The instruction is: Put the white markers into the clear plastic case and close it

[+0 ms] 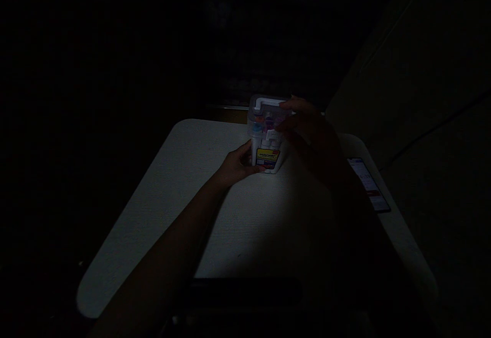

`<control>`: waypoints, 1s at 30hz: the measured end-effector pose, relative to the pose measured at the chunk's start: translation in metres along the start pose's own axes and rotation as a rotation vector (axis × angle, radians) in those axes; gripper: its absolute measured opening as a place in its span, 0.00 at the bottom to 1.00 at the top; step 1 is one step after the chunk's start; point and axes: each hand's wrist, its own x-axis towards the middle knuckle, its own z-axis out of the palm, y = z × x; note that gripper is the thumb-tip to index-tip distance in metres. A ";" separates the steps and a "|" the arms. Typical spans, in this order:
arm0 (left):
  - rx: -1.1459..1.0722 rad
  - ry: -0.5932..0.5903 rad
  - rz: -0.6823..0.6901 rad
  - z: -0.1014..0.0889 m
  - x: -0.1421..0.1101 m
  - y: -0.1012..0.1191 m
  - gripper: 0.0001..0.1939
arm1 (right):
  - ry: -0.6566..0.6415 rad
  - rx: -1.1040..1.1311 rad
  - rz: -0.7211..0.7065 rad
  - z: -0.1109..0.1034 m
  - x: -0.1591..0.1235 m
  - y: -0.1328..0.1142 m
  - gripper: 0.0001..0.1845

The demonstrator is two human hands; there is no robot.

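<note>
A clear plastic marker box (pixel 267 143) with a lid and a white handle stands upright near the far edge of the table. Coloured marker caps show through its top, and a yellow and dark label is on its front. My left hand (pixel 238 165) wraps the lower left side of the box, thumb across the front below the label. At the lid's right side, my right hand (pixel 309 133) has its fingers bent over the top and near the front white latch (pixel 272 135). Deep shadow hides part of the right hand.
A pale table (pixel 172 189) with rounded corners lies under my arms. On its right side rests a phone (pixel 368 184) with a lit screen. A dark cable (pixel 433 131) runs beyond the right edge. The surroundings are very dark.
</note>
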 end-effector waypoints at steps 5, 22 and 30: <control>0.014 0.004 0.020 -0.002 0.001 -0.006 0.41 | 0.000 0.017 0.009 0.001 0.000 0.000 0.10; 0.002 0.014 -0.028 0.001 -0.001 0.001 0.42 | -0.040 -0.038 0.040 0.001 0.000 0.000 0.12; 0.083 -0.035 0.090 -0.003 -0.003 -0.004 0.34 | -0.024 -0.026 0.061 -0.015 -0.001 -0.007 0.11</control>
